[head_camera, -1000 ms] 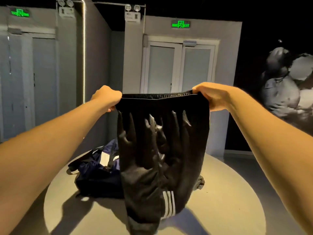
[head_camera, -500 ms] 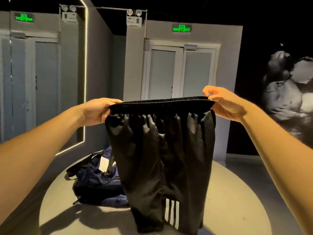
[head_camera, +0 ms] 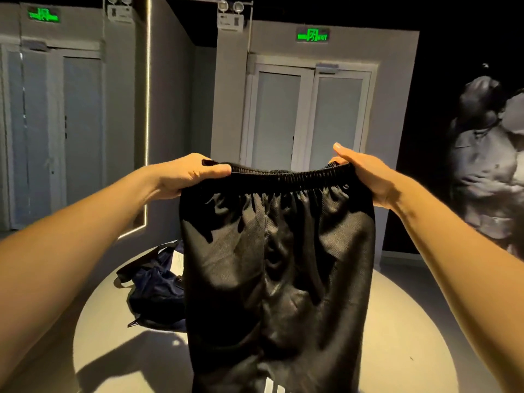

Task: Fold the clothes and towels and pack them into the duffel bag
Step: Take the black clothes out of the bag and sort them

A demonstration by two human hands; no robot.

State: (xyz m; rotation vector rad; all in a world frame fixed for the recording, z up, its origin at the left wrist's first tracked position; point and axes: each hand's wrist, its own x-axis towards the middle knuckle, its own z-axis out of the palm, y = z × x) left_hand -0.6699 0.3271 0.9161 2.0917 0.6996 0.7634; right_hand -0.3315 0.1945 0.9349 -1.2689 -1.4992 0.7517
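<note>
We hold a pair of black shorts (head_camera: 278, 265) up in front of us by the elastic waistband (head_camera: 283, 175), which is stretched between our two hands. The left hand (head_camera: 187, 177) grips the waistband's left end with its fingers curled over the top edge. The right hand (head_camera: 365, 174) pinches the right end, its upper fingers lying fairly straight above the fabric. The hands are at about the same height and well apart, and the shorts hang straight down from them. White stripes (head_camera: 273, 388) show at the lower edge, where the view cuts off the hem. Below the hands lies the round desk (head_camera: 411, 321). The dark blue duffel bag (head_camera: 156, 290) sits on it beneath the left hand, partly hidden behind the hanging shorts. We cannot tell whether the shorts touch the desk or the bag.
</note>
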